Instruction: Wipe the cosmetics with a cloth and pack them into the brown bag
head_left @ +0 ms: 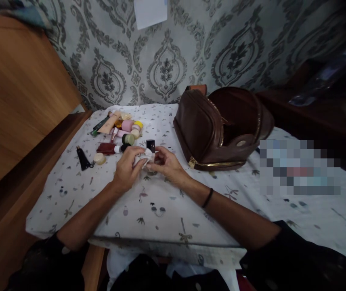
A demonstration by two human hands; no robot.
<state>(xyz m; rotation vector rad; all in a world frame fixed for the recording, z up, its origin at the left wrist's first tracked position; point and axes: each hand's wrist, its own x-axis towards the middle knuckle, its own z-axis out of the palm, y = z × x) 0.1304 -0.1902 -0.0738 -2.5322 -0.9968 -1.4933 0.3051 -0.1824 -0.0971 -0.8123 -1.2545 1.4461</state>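
My left hand is closed on a crumpled white tissue, which presses against a small black-capped bottle. My right hand grips that bottle from the other side, fingers and thumb around its body. The bottle stands upright at or just above the cloth; its lower part is mostly hidden by my fingers and the tissue. Just left of my left hand lies a dark red bottle with a black cap. A small cream-coloured round jar and a black tube lie farther left.
Several tubes and jars, among them a beige tube and a green-lidded jar, lie clustered at the back left. A brown zip bag stands open at the back right. White patterned cloth covers the table. A wooden panel borders the left.
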